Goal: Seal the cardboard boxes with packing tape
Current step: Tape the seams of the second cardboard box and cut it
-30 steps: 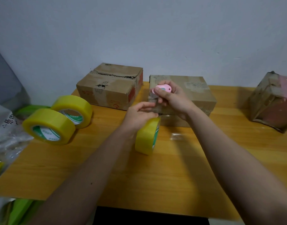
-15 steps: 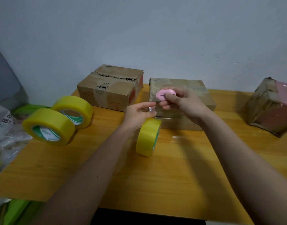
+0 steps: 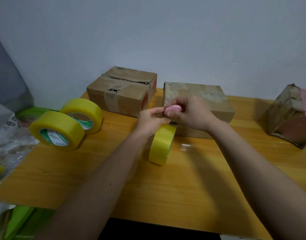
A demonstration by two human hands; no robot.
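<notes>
The middle box (image 3: 199, 108) lies flat at the back of the table (image 3: 183, 184), against the wall. A tape roll (image 3: 161, 147) stands on edge just before it. The right hand (image 3: 192, 113) pinches a pink cutter (image 3: 173, 109) at the box's front edge; the left hand (image 3: 152, 120) pinches the tape strip (barely visible) above the roll. A torn box (image 3: 122, 90) and two spare rolls (image 3: 69, 125) sit left; a wrapped box (image 3: 292, 116) sits right.
</notes>
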